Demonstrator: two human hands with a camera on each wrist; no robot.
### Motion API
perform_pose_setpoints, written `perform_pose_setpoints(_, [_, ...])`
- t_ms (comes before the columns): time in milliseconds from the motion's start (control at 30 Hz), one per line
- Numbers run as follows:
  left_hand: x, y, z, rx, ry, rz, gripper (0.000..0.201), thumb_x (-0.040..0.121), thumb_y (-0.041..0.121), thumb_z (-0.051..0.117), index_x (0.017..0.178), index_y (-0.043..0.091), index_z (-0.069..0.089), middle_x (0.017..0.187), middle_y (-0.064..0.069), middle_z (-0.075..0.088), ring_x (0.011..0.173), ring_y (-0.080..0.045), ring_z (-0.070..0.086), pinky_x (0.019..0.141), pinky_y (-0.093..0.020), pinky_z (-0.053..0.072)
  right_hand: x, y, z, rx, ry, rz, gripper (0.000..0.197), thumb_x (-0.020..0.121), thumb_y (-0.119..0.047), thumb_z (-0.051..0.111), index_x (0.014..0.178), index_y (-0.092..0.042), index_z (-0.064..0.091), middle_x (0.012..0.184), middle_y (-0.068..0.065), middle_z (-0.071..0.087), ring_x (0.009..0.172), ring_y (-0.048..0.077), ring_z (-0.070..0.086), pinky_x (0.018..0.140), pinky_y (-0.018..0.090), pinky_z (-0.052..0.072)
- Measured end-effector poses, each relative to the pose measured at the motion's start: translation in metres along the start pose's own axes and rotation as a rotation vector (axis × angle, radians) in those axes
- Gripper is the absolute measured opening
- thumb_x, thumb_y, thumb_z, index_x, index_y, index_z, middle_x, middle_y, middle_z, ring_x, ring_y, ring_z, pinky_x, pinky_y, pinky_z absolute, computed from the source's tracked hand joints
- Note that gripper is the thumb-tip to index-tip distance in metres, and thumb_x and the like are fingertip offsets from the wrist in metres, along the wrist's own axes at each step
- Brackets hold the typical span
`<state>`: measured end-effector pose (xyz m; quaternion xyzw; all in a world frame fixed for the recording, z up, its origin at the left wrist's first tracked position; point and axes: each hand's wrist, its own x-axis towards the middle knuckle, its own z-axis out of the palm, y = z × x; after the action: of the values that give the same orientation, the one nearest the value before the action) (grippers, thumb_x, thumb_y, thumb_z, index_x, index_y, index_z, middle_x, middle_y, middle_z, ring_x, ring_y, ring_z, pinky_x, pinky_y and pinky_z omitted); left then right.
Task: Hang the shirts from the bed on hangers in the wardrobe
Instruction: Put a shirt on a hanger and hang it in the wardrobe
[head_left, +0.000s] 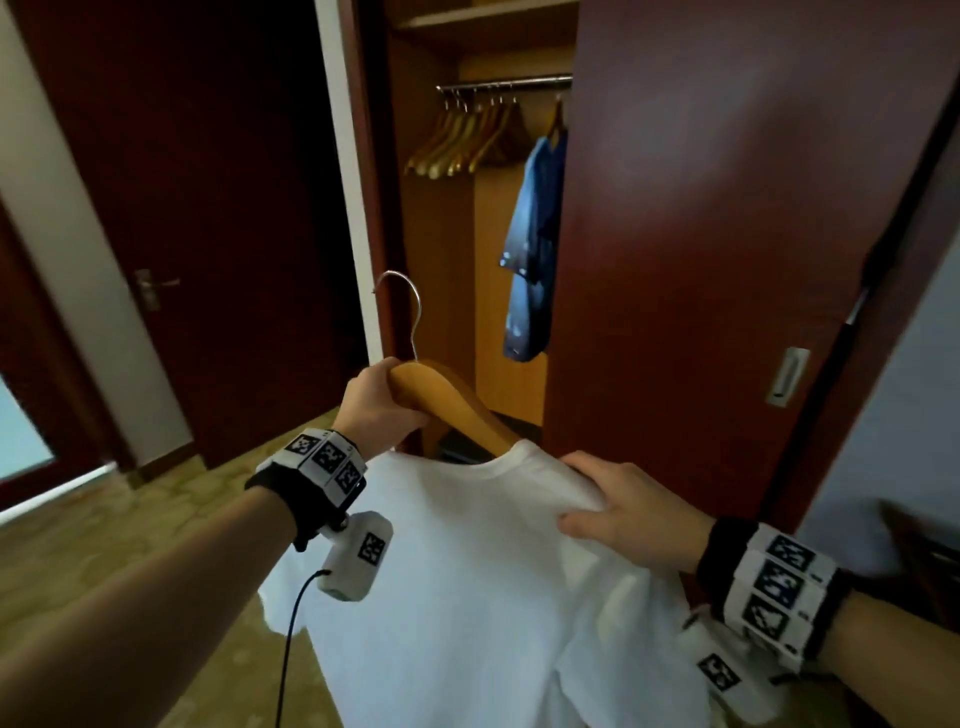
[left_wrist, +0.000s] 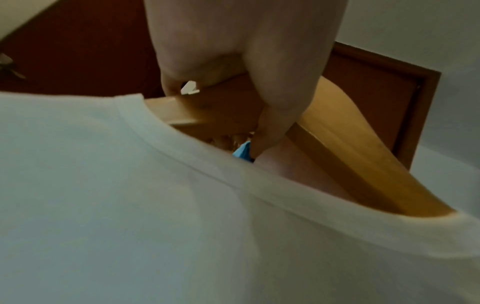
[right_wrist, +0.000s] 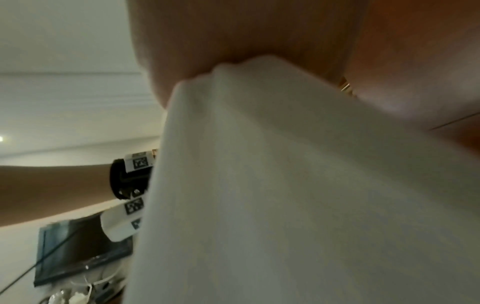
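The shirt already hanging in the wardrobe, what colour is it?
Blue; the hanging shirt shows best in the head view.

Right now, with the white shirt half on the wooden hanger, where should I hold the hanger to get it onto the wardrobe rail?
Probably grip the wooden hanger at its bare peak just under the metal hook, coming from the left, where the left hand already holds it. The other arm is inside the white shirt, and the hook stands clear above for the rail.

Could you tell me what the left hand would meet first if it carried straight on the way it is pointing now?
Probably the wardrobe's left side panel: the left hand, its grip on the wooden hanger, points up toward the open wardrobe, though depth is hard to judge.
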<state>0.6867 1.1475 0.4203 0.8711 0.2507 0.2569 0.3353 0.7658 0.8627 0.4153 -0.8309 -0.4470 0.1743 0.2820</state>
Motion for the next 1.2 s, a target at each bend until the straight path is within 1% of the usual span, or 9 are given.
perform_pose_setpoints(100, [0.065,-0.001,-0.007,0.073,0.020,0.016,0.055,0.077,0.012,0.082,0.125,0.012,0.056,0.097,0.004,0.062,0.078,-0.004,0.057,0.059,-0.011,0.040,0.064,0.002,-0.019,0.046,0.050,-0.034,0.034,0.082,-0.032,0.069,0.114,-0.034,0.057,0.106,-0.014,0.065,0.095,0.003,0.063,0.086,0.034,0.054])
perform_pose_setpoints(233, [0.147,0.006,-0.016,0.190,-0.024,0.056,0.072,0.082,0.019,0.079,0.142,0.016,0.040,0.112,-0.002,0.059,0.093,-0.018,0.060,0.074,-0.027,0.052,0.149,0.005,-0.048,0.080,0.099,-0.054,0.027,0.080,-0.029,0.070,0.104,-0.033,0.058,0.100,-0.014,0.066,0.091,0.003,0.063,0.079,0.029,0.052])
perform_pose_setpoints(300, [0.183,0.006,-0.015,0.269,-0.046,0.115,0.080,0.083,0.024,0.077,0.148,0.018,0.031,0.131,-0.008,0.055,0.110,-0.024,0.058,0.086,-0.034,0.053,0.189,0.007,-0.059,0.080,0.122,-0.050,0.024,0.081,-0.026,0.071,0.101,-0.030,0.058,0.098,-0.012,0.065,0.089,0.003,0.062,0.076,0.026,0.050])
perform_pose_setpoints(400, [0.226,0.001,-0.010,0.323,-0.079,0.137,0.092,0.085,0.027,0.075,0.156,0.018,0.016,0.152,-0.009,0.038,0.134,-0.029,0.044,0.103,-0.037,0.043,0.241,0.011,-0.072,0.087,0.164,-0.010,0.028,0.080,-0.023,0.072,0.105,-0.024,0.059,0.098,-0.008,0.065,0.091,0.010,0.063,0.080,0.032,0.051])
perform_pose_setpoints(533, [0.285,-0.013,0.002,0.323,-0.146,0.130,0.092,0.089,0.029,0.070,0.158,0.019,0.010,0.155,-0.010,0.033,0.136,-0.030,0.041,0.108,-0.040,0.040,0.309,0.016,-0.089,0.065,0.237,0.050,0.030,0.079,-0.024,0.072,0.106,-0.020,0.061,0.099,-0.003,0.065,0.094,0.018,0.062,0.082,0.036,0.050])
perform_pose_setpoints(667, [0.345,-0.033,0.017,0.336,-0.188,0.154,0.089,0.092,0.033,0.067,0.158,0.022,0.008,0.158,-0.008,0.029,0.140,-0.028,0.037,0.111,-0.039,0.035,0.375,0.017,-0.105,0.068,0.298,0.121,0.026,0.079,-0.025,0.071,0.103,-0.019,0.061,0.099,0.000,0.064,0.092,0.021,0.060,0.068,0.030,0.043])
perform_pose_setpoints(800, [0.414,-0.053,0.021,0.351,-0.206,0.198,0.089,0.093,0.036,0.065,0.158,0.025,0.005,0.162,-0.004,0.020,0.145,-0.025,0.030,0.113,-0.038,0.032,0.440,0.017,-0.123,0.086,0.395,0.207,0.029,0.081,-0.024,0.070,0.107,-0.017,0.061,0.102,0.002,0.064,0.089,0.019,0.059,0.061,0.025,0.040])
perform_pose_setpoints(1000, [0.526,-0.075,0.013,0.310,-0.263,0.242,0.089,0.093,0.037,0.064,0.157,0.030,0.004,0.163,-0.002,0.018,0.144,-0.026,0.032,0.115,-0.042,0.035,0.536,0.019,-0.167,0.136,0.575,0.376,0.037,0.078,-0.025,0.071,0.112,-0.011,0.063,0.114,0.008,0.065,0.101,0.027,0.061,0.077,0.030,0.044])
perform_pose_setpoints(1200, [0.626,-0.082,0.016,0.408,-0.326,0.349,0.087,0.094,0.041,0.060,0.157,0.031,0.000,0.164,0.001,0.012,0.148,-0.022,0.022,0.119,-0.047,0.026,0.628,0.024,-0.216,0.234,0.751,0.472,0.045,0.073,-0.030,0.072,0.111,-0.009,0.062,0.111,0.011,0.065,0.100,0.030,0.062,0.076,0.031,0.046])
